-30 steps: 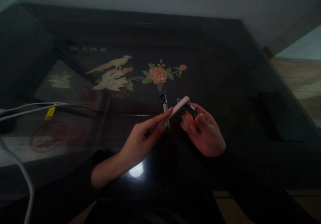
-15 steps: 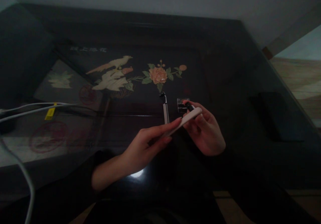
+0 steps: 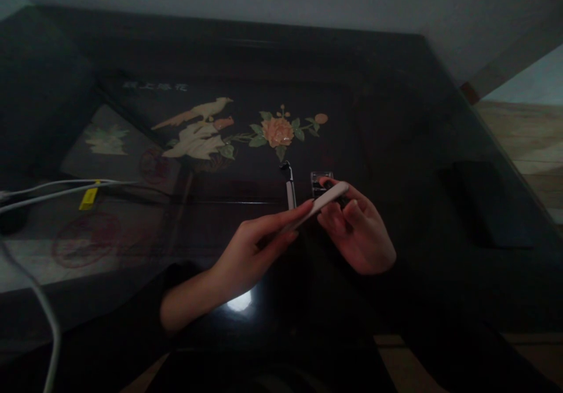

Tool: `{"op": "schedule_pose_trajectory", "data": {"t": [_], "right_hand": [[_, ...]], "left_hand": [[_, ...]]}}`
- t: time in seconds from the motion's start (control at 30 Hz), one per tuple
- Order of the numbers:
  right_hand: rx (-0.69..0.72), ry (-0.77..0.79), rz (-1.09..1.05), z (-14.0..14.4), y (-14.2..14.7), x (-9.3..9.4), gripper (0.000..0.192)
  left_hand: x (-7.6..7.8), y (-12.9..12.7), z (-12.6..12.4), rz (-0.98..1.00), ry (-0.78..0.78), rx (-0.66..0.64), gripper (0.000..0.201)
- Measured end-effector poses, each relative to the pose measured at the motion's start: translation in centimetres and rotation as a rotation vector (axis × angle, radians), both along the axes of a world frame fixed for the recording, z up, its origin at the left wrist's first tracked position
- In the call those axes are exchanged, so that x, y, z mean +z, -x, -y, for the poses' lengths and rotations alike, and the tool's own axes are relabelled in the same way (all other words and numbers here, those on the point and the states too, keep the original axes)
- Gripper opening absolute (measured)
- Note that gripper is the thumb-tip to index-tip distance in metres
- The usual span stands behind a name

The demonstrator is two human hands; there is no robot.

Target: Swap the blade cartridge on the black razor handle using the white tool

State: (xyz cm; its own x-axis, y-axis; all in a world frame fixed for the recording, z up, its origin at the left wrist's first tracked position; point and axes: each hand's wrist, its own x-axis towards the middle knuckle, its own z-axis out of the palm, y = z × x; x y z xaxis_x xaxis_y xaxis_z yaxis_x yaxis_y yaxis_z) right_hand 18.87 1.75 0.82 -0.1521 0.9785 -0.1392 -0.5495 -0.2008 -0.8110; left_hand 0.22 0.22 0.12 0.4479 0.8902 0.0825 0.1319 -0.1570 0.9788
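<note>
Hands beside razor, case

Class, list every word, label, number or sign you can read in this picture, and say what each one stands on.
Pale characters on the dark painted panel: too blurred to read.
Red round stamps on the sheet under the glass: unreadable.
Yellow tag on the white cables: no readable print.

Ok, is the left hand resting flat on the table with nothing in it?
No, the left hand is raised off the dark table and pinches a slim white stick-like tool whose tip reaches the right hand.
</note>
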Motion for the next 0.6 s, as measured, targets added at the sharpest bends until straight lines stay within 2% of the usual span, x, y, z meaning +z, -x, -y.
{"op": "schedule_pose_trajectory", "data": {"t": [0.3,0.43,0.6], "right_hand": [[0.011,-0.025,-0.048,0.14,-0.05,-0.3,0.033],[-0.001,-0.013,-0.026,0.15,-0.06,-0.14,0.036],[-0.018,-0.017,0.016,0.18,-0.03,0.09,0.044]], "left_hand": [[0.19,0.02,-0.47,-0.032,-0.032,0.103,0.047],[0.13,-0.07,-0.28,-0.014,-0.031,0.095,0.047],[0.14,-0.19,0.05,0.018,-0.056,0.023,0.048]]}}
